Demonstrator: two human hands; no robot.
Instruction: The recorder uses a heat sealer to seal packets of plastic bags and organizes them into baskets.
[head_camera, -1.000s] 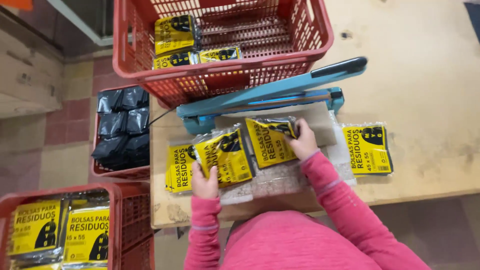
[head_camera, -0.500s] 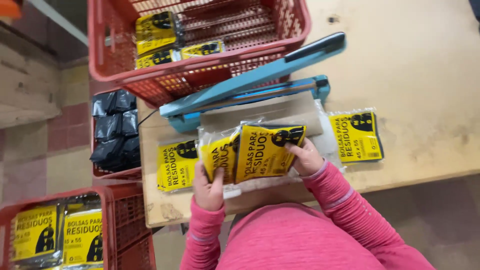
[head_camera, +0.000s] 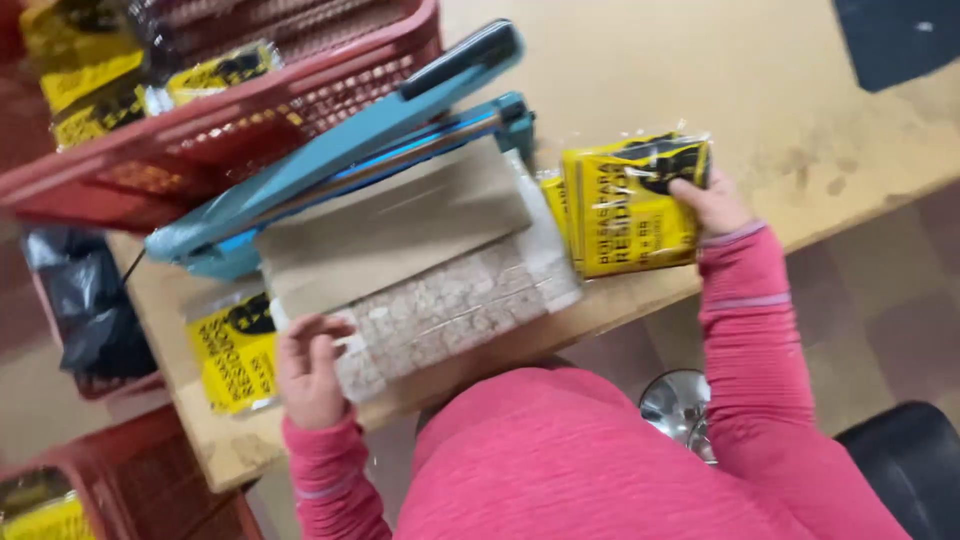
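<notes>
My right hand (head_camera: 712, 203) grips a yellow and black packet of bags (head_camera: 630, 205) at its top right corner, pressing it onto a small pile of like packets on the wooden table (head_camera: 700, 80). My left hand (head_camera: 308, 365) rests with fingers curled at the left end of a speckled white block (head_camera: 450, 310), holding nothing. A yellow packet (head_camera: 235, 350) lies flat just left of that hand. A blue heat sealer (head_camera: 340, 150) with its arm raised stands behind a brown cardboard sheet (head_camera: 390, 225).
A red plastic crate (head_camera: 200, 110) with more yellow packets sits at the back left of the table. Black bags (head_camera: 85, 310) fill a crate on the floor at left. Another red crate (head_camera: 90, 490) stands at bottom left. A metal stool (head_camera: 675, 405) is under the table.
My right hand has carried the yellow packets from the middle of the table to the pile on the right. My left hand let go and dropped to the block's left end.
</notes>
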